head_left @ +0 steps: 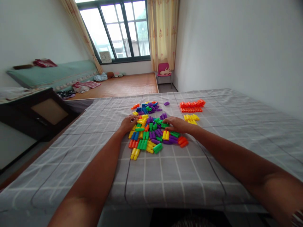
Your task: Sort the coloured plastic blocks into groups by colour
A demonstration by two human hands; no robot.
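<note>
A loose heap of bullet-shaped plastic building blocks [152, 126] in yellow, green, purple, blue and orange lies on the checked cloth, several of them joined side by side. At the heap's left edge is my left hand [129, 123], fingers curled in beside some yellow blocks [142, 120]; what they hold, if anything, is hidden. From the right, my right hand [176, 124] reaches in, with thumb and fingers around a green block [165, 125]. Purple blocks [163, 116] lie just beyond its fingertips.
Behind the heap lies a second pile of mostly purple and blue blocks [149, 108]. Joined orange blocks [192, 106] stand in rows to the right, with yellow ones [192, 119] nearer. Past the grey checked cloth [165, 176] are a bed [127, 82] and a pink chair [163, 67].
</note>
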